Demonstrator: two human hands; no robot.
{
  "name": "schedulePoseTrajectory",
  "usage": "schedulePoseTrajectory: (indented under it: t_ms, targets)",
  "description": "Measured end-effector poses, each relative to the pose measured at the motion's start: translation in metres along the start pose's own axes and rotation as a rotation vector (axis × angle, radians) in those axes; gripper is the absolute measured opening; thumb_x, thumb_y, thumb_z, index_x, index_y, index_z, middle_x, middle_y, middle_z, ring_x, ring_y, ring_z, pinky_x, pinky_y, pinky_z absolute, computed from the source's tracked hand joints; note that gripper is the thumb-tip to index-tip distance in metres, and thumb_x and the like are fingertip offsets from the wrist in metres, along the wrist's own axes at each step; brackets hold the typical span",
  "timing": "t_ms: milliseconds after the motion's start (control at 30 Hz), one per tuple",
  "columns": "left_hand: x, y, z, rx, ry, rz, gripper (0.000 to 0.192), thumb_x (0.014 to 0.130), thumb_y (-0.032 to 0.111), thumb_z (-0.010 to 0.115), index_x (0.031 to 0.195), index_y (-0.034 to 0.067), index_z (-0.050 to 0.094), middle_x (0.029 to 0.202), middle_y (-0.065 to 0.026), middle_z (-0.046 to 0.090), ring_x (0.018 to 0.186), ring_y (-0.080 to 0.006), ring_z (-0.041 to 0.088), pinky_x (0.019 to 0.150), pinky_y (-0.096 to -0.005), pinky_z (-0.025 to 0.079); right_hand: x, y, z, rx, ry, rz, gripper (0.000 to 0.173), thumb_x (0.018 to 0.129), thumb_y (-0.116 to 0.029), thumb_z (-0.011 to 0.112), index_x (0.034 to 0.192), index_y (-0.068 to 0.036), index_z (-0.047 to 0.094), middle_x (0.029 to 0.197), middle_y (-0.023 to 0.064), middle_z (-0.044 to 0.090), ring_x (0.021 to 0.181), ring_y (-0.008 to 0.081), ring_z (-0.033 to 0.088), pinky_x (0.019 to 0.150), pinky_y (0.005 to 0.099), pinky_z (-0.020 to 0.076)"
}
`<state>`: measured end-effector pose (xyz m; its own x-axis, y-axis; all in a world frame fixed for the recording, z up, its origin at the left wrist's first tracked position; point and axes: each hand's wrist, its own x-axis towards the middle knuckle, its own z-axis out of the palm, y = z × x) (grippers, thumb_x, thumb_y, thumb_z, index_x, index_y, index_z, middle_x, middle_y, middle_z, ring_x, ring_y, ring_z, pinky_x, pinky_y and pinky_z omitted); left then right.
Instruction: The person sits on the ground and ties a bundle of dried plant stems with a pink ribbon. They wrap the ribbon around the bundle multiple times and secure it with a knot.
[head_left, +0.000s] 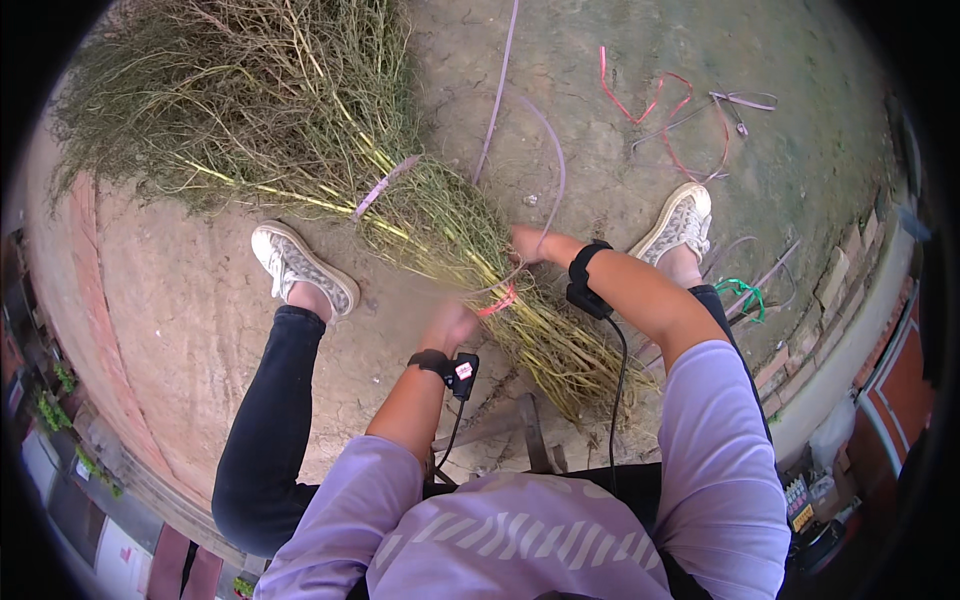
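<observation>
A large bundle of leafy, thin-stemmed plants (360, 127) lies diagonally on the ground, its bushy tops at the upper left and its stem ends at the lower right. One purple strap (386, 184) crosses its middle; a red strap (496, 301) is around the stems nearer their ends. My left hand (450, 326), blurred, is just left of the red strap; what its fingers hold cannot be made out. My right hand (527, 246) is at the bundle's far right side, fingers partly hidden. A long, loose purple strap (559, 161) curves up from beside it.
Loose red strap pieces (660, 94) and purple ones (742, 100) lie at the upper right. A green strap (742, 292) lies beyond my right shoe (679, 217). My left shoe (300, 262) is below the bundle. A row of bricks (817, 315) edges the right side.
</observation>
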<state>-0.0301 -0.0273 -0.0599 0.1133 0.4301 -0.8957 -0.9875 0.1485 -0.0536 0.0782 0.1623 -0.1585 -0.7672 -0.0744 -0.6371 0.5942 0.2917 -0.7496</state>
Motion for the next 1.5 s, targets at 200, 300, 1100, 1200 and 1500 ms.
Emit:
schedulePoseTrajectory:
  t_ms: [200,300,1100,1200,1500]
  targets:
    - [-0.012,0.002,0.013,-0.071,-0.122,-0.135,0.041,0.099,0.02,0.041,0.132,-0.006,0.041,0.131,-0.022,0.049,0.115,-0.0339,0.054,0.102,-0.0436,0.046,-0.041,-0.049,-0.014,0.329,-0.094,0.262,0.017,0.08,-0.009,0.059,0.088,0.006,0.058,0.079,0.0213,0.061,0.073,0.0252,0.059,0.065,0.0389,0.0473]
    - [-0.01,0.011,0.008,0.175,-0.138,-0.032,0.039,0.099,0.016,0.042,0.131,-0.005,0.041,0.131,-0.0192,0.05,0.116,-0.0308,0.053,0.103,-0.0426,0.045,-0.045,-0.065,-0.019,0.347,-0.095,0.279,0.02,0.081,-0.01,0.058,0.096,0.004,0.057,0.085,0.0194,0.062,0.076,0.024,0.06,0.066,0.0382,0.0484]
    - [-0.143,0.011,0.021,1.957,0.24,0.98,0.031,0.088,0.022,0.047,0.079,-0.003,0.062,0.082,-0.0269,0.061,0.08,-0.0448,0.058,0.076,-0.0495,0.047,-0.211,-0.282,0.048,-0.176,0.291,0.443,0.116,0.069,-0.044,0.075,0.142,0.012,0.004,0.136,0.0338,0.038,0.121,0.0403,0.047,0.101,0.0393,0.0401]
    - [-0.163,-0.004,0.044,1.859,0.207,1.036,0.032,0.091,0.022,0.043,0.08,-0.003,0.06,0.085,-0.0268,0.06,0.081,-0.0441,0.058,0.076,-0.0489,0.046,-0.228,-0.24,0.025,0.144,0.298,0.194,0.108,0.066,-0.027,0.077,0.141,0.013,0.01,0.131,0.0286,0.046,0.118,0.0344,0.051,0.099,0.0331,0.0405]
    - [-0.155,-0.017,0.07,1.671,0.241,1.126,0.034,0.094,0.023,0.044,0.078,-0.004,0.058,0.08,-0.0242,0.058,0.077,-0.0415,0.057,0.072,-0.0484,0.045,-0.209,-0.182,-0.006,0.253,0.272,0.297,0.084,0.069,-0.024,0.072,0.139,0.004,0.034,0.129,0.0197,0.052,0.119,0.0304,0.049,0.101,0.0344,0.0377]
